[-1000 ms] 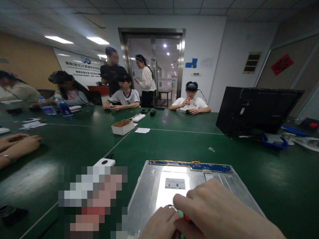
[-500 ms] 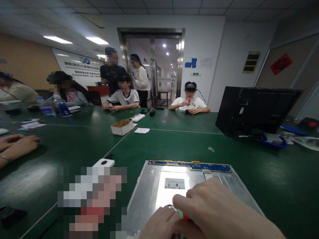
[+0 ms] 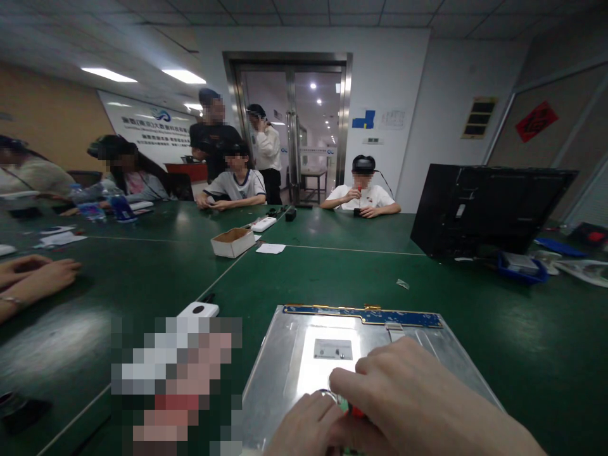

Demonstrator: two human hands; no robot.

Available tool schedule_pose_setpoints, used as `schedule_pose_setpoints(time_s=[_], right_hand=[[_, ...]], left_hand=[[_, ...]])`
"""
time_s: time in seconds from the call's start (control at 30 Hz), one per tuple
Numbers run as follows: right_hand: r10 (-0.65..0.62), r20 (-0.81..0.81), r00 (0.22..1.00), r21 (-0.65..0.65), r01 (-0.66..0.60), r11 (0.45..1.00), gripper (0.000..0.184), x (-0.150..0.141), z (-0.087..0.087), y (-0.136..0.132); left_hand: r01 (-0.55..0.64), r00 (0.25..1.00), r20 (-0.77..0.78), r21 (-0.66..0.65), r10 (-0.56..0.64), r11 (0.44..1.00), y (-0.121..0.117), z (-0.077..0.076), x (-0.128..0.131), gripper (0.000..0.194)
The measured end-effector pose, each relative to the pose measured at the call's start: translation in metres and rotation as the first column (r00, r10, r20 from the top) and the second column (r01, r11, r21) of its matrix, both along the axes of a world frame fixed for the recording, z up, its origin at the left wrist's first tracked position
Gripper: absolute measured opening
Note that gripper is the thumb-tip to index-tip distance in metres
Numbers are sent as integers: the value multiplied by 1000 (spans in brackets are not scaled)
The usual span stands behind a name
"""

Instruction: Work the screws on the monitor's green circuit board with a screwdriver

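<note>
Right hand and left hand nearly unmoved from earlier frame, both curled, holds indeterminate, red part beneath right hand, smooth metal panel below, narrow blue board beyond.

Rm btwn panel & monitor, sm. scrap in way.

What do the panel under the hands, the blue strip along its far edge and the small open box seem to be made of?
Panel: probably bare metal, smooth, with a silver-grey sheen.
Blue strip: likely circuit-board laminate, given its gold-coloured edging and pale markings.
Box: seemingly cardboard, whitish outside, brownish inside.
</note>
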State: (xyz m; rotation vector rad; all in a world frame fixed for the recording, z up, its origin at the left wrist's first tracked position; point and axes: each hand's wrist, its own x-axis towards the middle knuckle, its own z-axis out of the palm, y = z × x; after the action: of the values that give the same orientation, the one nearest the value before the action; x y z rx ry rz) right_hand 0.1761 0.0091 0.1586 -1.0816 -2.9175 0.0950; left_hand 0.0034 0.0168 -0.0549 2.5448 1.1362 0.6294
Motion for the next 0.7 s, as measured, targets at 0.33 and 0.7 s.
schedule_pose_setpoints(time_s=[0.33, 0.7], right_hand=[[35, -11, 999, -38, -35, 999, 12, 0, 1, 1], [53, -16, 998, 8, -52, 999, 11, 0, 1, 0]], left_hand=[[-4, 1000, 14, -45, 5, 999, 0, -1, -3, 18], [5, 1000, 17, -45, -4, 999, -1, -4, -5, 16]])
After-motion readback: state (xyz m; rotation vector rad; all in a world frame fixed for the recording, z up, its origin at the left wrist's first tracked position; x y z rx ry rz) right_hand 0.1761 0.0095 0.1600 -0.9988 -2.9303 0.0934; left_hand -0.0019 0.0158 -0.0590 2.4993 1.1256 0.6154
